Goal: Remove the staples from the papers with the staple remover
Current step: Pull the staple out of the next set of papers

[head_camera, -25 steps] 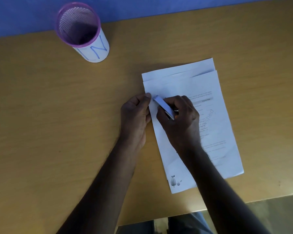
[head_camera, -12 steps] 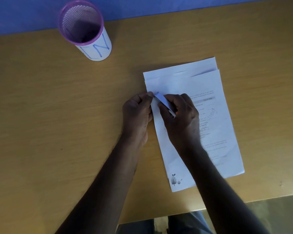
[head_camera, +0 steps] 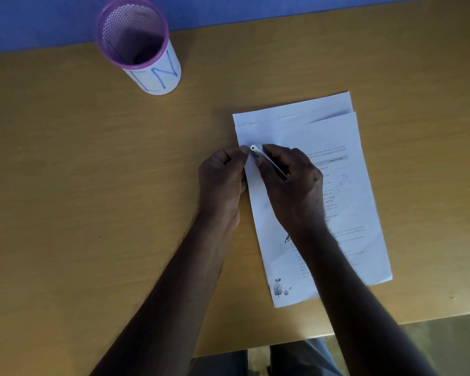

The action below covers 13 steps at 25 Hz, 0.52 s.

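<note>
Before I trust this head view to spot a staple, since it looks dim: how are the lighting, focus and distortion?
Head view: dim, hands and forearms nearly silhouetted; the white printed papers are brightest, their text soft and unreadable; no staple is discernible near the slim white staple remover in the right hand; the left hand shades the sheet's edge; wide-angle bowing tilts the purple mesh pen cup.

Papers [head_camera: 337,137] lie on the table [head_camera: 65,213] (right of centre), cup [head_camera: 144,50] far left behind.
</note>
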Motion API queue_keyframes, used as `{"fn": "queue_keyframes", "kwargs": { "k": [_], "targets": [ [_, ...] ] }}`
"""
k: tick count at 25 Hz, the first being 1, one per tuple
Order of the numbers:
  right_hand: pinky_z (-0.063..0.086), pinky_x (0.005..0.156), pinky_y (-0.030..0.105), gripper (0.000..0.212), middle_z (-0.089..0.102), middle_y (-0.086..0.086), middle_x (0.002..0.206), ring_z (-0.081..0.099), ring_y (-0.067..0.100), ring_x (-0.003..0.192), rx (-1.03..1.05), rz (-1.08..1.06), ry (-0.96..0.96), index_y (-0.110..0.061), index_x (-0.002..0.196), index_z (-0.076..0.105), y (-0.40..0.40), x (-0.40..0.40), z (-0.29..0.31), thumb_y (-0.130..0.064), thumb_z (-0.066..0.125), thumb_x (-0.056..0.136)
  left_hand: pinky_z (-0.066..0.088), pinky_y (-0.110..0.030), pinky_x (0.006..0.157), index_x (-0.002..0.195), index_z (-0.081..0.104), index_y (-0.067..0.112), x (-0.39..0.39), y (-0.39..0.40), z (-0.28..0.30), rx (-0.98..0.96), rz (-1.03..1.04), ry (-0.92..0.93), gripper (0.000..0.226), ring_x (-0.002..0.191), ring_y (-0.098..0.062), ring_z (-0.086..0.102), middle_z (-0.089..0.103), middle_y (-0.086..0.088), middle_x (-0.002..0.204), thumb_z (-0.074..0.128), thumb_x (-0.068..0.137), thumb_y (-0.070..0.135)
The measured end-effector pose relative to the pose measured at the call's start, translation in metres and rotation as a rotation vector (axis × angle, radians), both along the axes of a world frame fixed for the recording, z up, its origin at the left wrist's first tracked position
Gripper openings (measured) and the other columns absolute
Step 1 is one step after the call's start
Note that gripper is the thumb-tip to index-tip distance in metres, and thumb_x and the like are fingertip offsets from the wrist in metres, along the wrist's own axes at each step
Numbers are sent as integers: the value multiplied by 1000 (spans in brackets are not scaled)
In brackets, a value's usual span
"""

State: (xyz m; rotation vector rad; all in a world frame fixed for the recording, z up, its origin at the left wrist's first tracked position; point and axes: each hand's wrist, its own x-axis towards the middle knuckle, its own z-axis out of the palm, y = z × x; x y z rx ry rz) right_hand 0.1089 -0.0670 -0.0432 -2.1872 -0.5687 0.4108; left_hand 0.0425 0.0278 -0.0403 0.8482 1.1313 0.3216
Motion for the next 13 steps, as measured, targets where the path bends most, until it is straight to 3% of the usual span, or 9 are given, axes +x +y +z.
{"fn": "queue_keyframes", "kwargs": {
  "k": [3,6,8,11,13],
  "targets": [
    [58,83,15,24,75,-4,109,69,2,96,13,-13,48,-17,123,75,1,1,1,-25,70,100,56,-57,96,90,77,12,1,-1,3,2,12,20,16,93,-31,69,75,-20,101,64,101,11],
    [49,84,5,25,73,-8,111,66,-2,98,14,-17,58,-18,125,74,2,-1,1,-24,70,100,54,-59,98,89,77,14,2,-1,4,10,14,33,17,94,-31,69,75,-28,109,65,100,12],
    [47,86,1,27,73,-8,113,65,-4,99,17,-12,49,-16,126,74,2,-1,1,-22,70,100,59,-52,92,88,78,14,1,0,1,15,6,22,17,93,-28,71,77,-24,104,66,100,13],
    [47,87,1,28,74,-3,116,63,-10,96,22,-4,63,-16,127,73,1,0,1,-21,70,100,62,-29,72,91,80,15,-1,2,-3,-18,-16,-18,16,83,-16,77,82,-6,91,66,100,13],
    [47,88,2,29,74,-2,119,62,-11,98,21,4,73,-15,129,73,1,1,2,-21,70,100,61,-27,69,99,80,12,-1,4,-3,-43,-24,-9,13,84,-17,79,82,-6,95,67,99,14]
  ]
}}
